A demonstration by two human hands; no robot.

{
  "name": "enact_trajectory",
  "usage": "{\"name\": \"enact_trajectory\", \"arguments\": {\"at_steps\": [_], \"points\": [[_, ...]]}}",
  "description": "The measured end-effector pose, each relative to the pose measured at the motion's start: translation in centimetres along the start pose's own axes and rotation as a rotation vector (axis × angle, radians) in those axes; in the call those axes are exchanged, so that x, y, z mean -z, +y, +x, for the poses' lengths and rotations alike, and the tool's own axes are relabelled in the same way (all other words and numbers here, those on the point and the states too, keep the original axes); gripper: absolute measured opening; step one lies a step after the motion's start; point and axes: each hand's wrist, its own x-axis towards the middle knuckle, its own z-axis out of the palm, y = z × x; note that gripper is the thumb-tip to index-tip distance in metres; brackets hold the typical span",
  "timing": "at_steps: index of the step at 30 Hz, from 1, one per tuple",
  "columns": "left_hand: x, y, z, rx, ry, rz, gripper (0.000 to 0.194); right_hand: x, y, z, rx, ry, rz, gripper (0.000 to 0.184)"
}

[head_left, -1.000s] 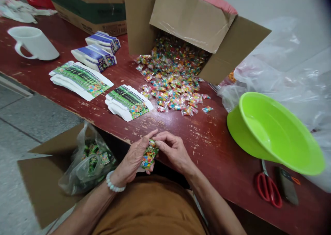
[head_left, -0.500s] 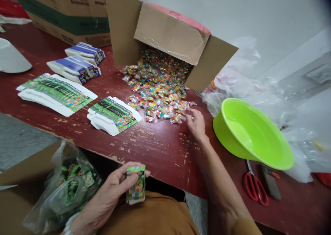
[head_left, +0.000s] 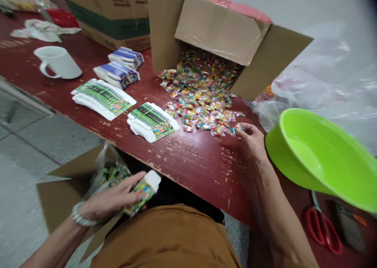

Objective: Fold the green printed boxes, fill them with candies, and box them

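Observation:
My left hand (head_left: 118,199), with a beaded bracelet at the wrist, is closed round a small green printed box (head_left: 145,192) by the table's front edge. The box is tilted, its white end flap pointing up and right. At the right edge of a heap of wrapped candies (head_left: 203,107), my right hand (head_left: 255,144) pinches a small clear candy packet (head_left: 237,129) between thumb and fingers. The heap spills from an open cardboard carton (head_left: 218,28) lying on its side. Two stacks of flat green cartons, a nearer one (head_left: 151,122) and a farther one (head_left: 103,99), lie left of the heap.
A green basin (head_left: 294,158) stands right of my right hand, with red scissors (head_left: 322,228) and a phone (head_left: 349,224) nearer me. Purple carton bundles (head_left: 118,73) and a white mug (head_left: 57,61) are on the left. Below the table edge, a plastic bag (head_left: 103,162) holds small green boxes.
The view has swung left. My left hand has turned the box from upright to tilted, bringing its white flap up. My right hand has closed on a candy packet at the heap's edge.

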Motion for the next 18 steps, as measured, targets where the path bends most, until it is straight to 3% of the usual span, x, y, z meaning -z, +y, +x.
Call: {"name": "enact_trajectory", "arguments": {"at_steps": [4,8,12,18], "points": [[-3.0,1.4,1.6,-0.173,-0.025,-0.174,0.039,-4.0,-5.5,-9.1,0.126,-0.353,0.384,0.029],[-5.9,2.5,1.9,-0.287,-0.029,-0.188,0.037,-8.0,-8.0,-15.3,0.158,-0.523,0.476,0.024],[-7.1,3.0,1.4,-0.344,-0.031,-0.206,0.040,-9.1,-7.2,-16.5,0.282,-0.540,0.295,0.017],[-7.3,2.5,1.7,-0.386,-0.021,-0.296,0.044,-7.6,-7.2,-16.0,0.547,-0.664,0.109,0.007]]}}
